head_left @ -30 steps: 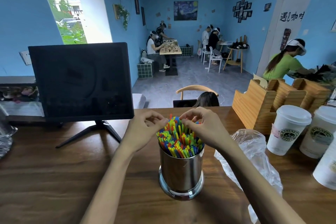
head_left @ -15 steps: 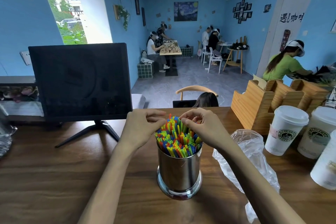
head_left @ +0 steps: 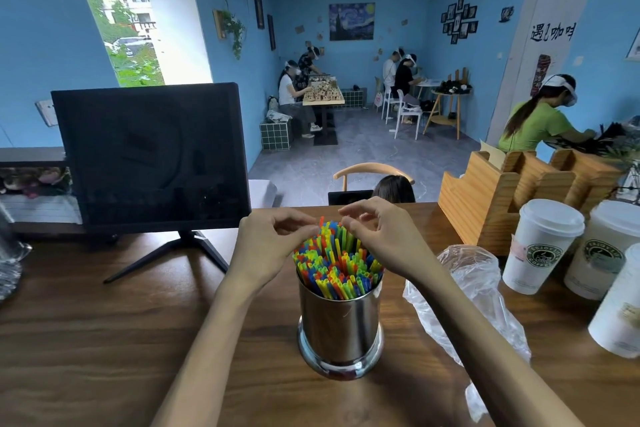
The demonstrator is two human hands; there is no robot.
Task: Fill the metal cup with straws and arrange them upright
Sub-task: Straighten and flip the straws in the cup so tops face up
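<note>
A shiny metal cup [head_left: 341,326] stands upright on the wooden table [head_left: 104,340], packed with colourful straws [head_left: 337,269] that stick up above its rim. Several at the back stand taller than the rest. My left hand [head_left: 266,248] is at the bundle's left back side, thumb and forefinger curled and pinching at the tall straw tips. My right hand [head_left: 386,241] is at the right back side, its curled fingers pinching the tips there. The fingertips of the two hands nearly meet above the straws.
A crumpled clear plastic bag [head_left: 474,291] lies just right of the cup. Lidded paper cups [head_left: 540,246] and a wooden organiser [head_left: 491,198] stand at the right. A dark monitor [head_left: 152,156] on a stand is at the back left.
Both hands stay at the straw tips. Their fingers have curled in a little tighter and come closer together over the back of the bundle. The cup has not moved.
</note>
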